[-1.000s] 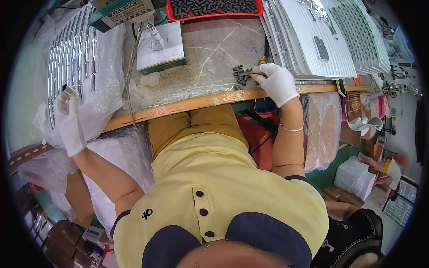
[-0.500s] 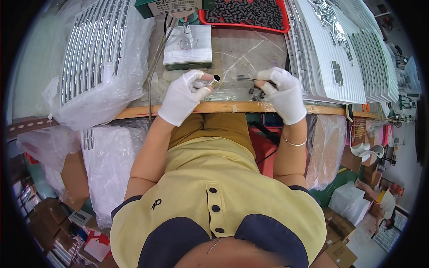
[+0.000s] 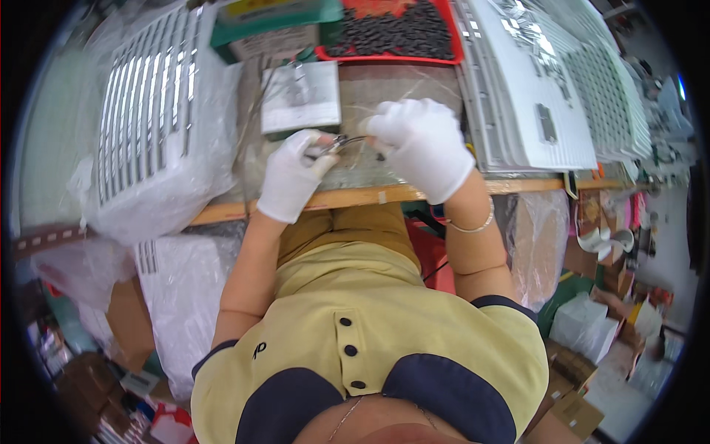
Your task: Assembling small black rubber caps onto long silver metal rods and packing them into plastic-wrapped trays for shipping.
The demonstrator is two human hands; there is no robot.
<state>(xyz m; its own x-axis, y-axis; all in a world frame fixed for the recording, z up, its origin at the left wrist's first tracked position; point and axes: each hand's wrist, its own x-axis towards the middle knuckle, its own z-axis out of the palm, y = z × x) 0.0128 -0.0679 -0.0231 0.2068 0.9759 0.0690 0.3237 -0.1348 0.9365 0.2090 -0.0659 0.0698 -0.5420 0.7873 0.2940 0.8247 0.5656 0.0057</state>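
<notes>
My left hand [image 3: 288, 177], in a white glove, pinches a short shiny metal tube [image 3: 339, 140] just above the table's front edge. Its open end points toward my right hand [image 3: 427, 144], which is also gloved and blurred by motion. The right fingers are closed on slim metal tweezers [image 3: 357, 139], whose tips meet the mouth of the tube. Whether the tips hold a small piece cannot be made out. Below the right fingers, a dark bit [image 3: 381, 157] shows on the tabletop; the glove covers the area beside it.
Behind my hands stands a white-topped block [image 3: 299, 115] beneath a green machine head [image 3: 277, 33]. A red tray [image 3: 457, 48] holds many small black cylinders. Stacked white trays of shiny tubes [image 3: 148, 96] lie left under plastic; more white trays [image 3: 510, 140] stand right.
My right hand has moved left and brought the tweezers from apart to the tube's mouth. The left hand has shifted slightly left and tilted the tube. The whole view has shifted a little.
</notes>
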